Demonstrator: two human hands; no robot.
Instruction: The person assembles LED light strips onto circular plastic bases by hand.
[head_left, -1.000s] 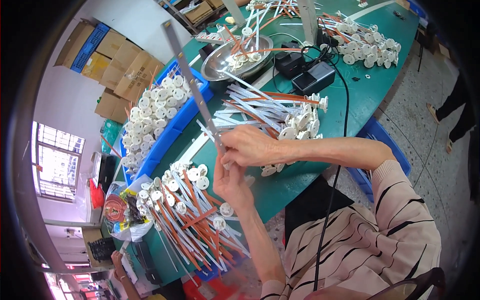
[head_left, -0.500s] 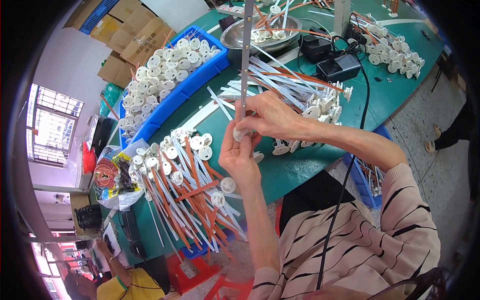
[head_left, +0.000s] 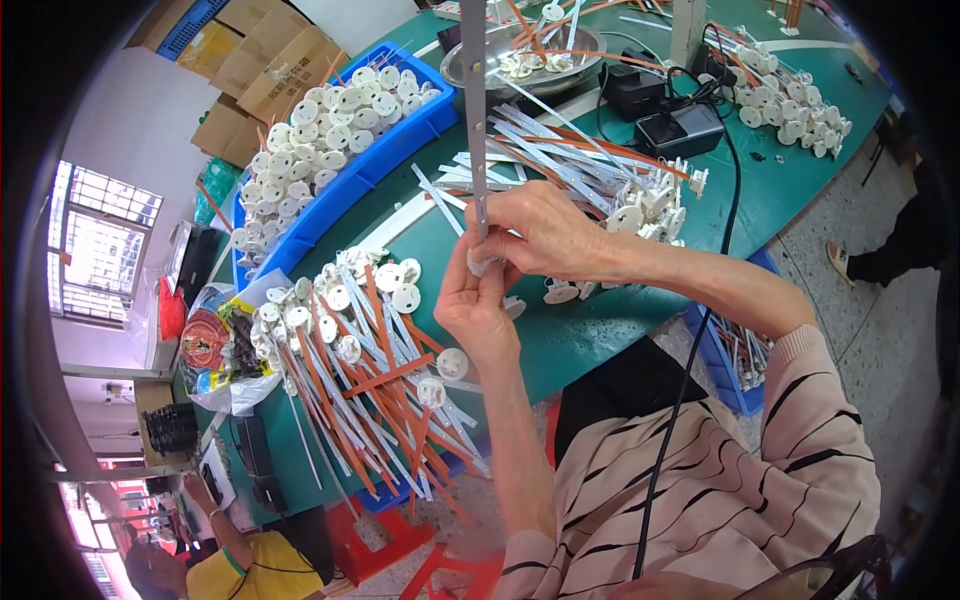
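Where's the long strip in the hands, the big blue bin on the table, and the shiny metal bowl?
Long strip point(head_left: 477, 120): head view, middle of its flat side.
Blue bin point(head_left: 360, 180): head view, its near wall.
Metal bowl point(head_left: 572, 81): head view, its near side.

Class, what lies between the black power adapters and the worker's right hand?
In the head view, silvery and orange strips with white round caps lie heaped there on the green table.

On the table point(head_left: 560, 350), a bin point(head_left: 370, 175) holding discs point(head_left: 330, 135) stands left of and beyond the left hand point(head_left: 480, 305), with a strip pile point(head_left: 385, 385) nearer the person, to the right of a bag point(head_left: 240, 350). A second heap point(head_left: 565, 160) lies beyond the right hand point(head_left: 545, 235); behind it, a bowl point(head_left: 560, 82) sits left of the adapters point(head_left: 680, 130).
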